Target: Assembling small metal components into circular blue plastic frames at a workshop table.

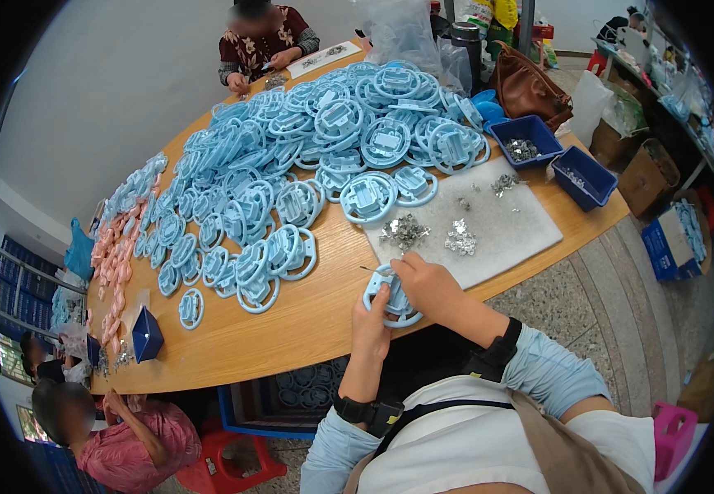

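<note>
Near the table's front edge, my left hand is closed on a light blue plastic toy steering wheel, thumb on its face. My right hand is over the wheel's upper right side, fingers pinched together. A thin dark sliver shows by its fingertips, too small to name; what the fingers hold is mostly hidden. Just beyond my hands, small silvery metal pieces lie heaped on a white board, with a second heap of metal pieces beside them.
A large pile of blue wheels covers the table. Two dark blue bins with metal pieces stand at the right, near a brown bag. Pink parts lie far left. Co-workers sit at the far side and left.
</note>
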Action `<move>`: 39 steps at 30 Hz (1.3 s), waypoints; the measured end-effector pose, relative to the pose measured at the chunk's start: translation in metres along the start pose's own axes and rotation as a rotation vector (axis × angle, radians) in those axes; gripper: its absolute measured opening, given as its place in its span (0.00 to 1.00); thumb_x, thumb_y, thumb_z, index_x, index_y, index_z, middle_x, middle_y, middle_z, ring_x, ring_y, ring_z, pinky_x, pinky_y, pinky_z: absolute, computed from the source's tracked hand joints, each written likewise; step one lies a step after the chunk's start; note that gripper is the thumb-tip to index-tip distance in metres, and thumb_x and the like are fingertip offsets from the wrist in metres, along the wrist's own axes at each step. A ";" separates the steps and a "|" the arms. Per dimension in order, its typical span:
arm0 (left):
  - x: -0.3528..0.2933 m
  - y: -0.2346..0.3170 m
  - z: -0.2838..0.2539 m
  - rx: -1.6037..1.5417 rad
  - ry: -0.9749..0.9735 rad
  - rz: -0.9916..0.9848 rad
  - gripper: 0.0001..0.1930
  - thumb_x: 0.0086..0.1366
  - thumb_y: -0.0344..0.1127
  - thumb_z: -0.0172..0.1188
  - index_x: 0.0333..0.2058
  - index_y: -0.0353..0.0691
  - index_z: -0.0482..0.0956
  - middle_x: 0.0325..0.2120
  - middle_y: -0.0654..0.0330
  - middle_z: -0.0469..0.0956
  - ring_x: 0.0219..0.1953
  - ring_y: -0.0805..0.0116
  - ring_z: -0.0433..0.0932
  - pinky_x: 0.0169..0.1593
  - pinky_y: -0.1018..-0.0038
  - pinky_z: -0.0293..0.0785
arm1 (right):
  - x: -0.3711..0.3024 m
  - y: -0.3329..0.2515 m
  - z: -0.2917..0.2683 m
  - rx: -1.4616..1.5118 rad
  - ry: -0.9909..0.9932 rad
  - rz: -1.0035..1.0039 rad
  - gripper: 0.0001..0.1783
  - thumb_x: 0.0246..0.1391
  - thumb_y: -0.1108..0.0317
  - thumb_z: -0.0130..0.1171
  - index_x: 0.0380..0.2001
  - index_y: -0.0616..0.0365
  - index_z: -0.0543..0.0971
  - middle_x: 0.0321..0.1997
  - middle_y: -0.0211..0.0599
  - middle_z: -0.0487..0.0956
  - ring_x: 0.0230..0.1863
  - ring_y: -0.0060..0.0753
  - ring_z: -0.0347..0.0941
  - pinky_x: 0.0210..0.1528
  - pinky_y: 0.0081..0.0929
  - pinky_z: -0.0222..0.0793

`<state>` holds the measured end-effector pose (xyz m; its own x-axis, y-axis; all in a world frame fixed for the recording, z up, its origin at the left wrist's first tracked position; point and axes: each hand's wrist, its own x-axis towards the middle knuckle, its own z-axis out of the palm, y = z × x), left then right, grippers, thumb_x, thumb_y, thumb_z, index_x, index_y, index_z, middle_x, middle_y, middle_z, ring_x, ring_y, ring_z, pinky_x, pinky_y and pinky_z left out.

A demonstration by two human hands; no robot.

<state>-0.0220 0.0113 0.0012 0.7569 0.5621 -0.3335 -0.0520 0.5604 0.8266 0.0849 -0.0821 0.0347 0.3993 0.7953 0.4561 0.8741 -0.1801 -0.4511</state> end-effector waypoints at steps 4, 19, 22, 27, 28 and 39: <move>-0.009 0.007 0.000 0.037 -0.064 -0.001 0.16 0.57 0.33 0.54 0.44 0.35 0.68 0.34 0.61 0.73 0.36 0.71 0.75 0.32 0.75 0.74 | 0.001 0.000 -0.005 0.139 0.028 0.077 0.07 0.42 0.74 0.56 0.28 0.62 0.75 0.30 0.40 0.71 0.25 0.42 0.73 0.27 0.32 0.70; -0.008 0.009 0.004 -0.162 -0.131 -0.101 0.13 0.61 0.32 0.51 0.45 0.39 0.66 0.37 0.60 0.72 0.37 0.70 0.75 0.36 0.73 0.75 | -0.014 0.001 -0.015 0.211 0.010 0.020 0.18 0.44 0.69 0.54 0.42 0.54 0.74 0.34 0.38 0.71 0.24 0.41 0.73 0.24 0.34 0.69; -0.007 0.009 0.008 -0.186 -0.083 -0.091 0.12 0.64 0.34 0.49 0.45 0.40 0.66 0.37 0.60 0.72 0.37 0.70 0.75 0.37 0.72 0.75 | -0.019 0.003 -0.017 0.192 0.037 0.186 0.22 0.45 0.68 0.52 0.48 0.52 0.71 0.33 0.40 0.72 0.24 0.44 0.73 0.23 0.37 0.68; -0.006 0.005 0.003 -0.199 -0.065 -0.072 0.13 0.62 0.35 0.51 0.45 0.40 0.66 0.37 0.61 0.73 0.36 0.71 0.75 0.37 0.71 0.75 | -0.038 -0.016 -0.024 0.010 -0.153 0.193 0.23 0.47 0.71 0.50 0.50 0.51 0.69 0.25 0.41 0.73 0.22 0.44 0.72 0.23 0.37 0.67; -0.006 0.005 0.003 -0.198 -0.064 -0.072 0.13 0.62 0.35 0.51 0.45 0.40 0.66 0.37 0.61 0.73 0.36 0.71 0.75 0.37 0.71 0.75 | -0.038 -0.018 -0.024 -0.024 -0.177 0.185 0.22 0.48 0.71 0.50 0.50 0.52 0.70 0.21 0.41 0.73 0.21 0.43 0.72 0.23 0.37 0.67; -0.006 0.003 0.005 -0.212 -0.059 -0.058 0.14 0.61 0.34 0.54 0.45 0.41 0.66 0.37 0.61 0.73 0.37 0.71 0.74 0.36 0.72 0.74 | -0.034 -0.020 -0.015 -0.064 -0.132 0.148 0.25 0.43 0.72 0.52 0.49 0.55 0.68 0.23 0.43 0.75 0.20 0.43 0.74 0.21 0.36 0.68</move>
<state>-0.0236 0.0068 0.0082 0.7988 0.4921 -0.3460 -0.1378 0.7095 0.6911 0.0580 -0.1143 0.0392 0.4884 0.8258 0.2820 0.8263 -0.3337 -0.4538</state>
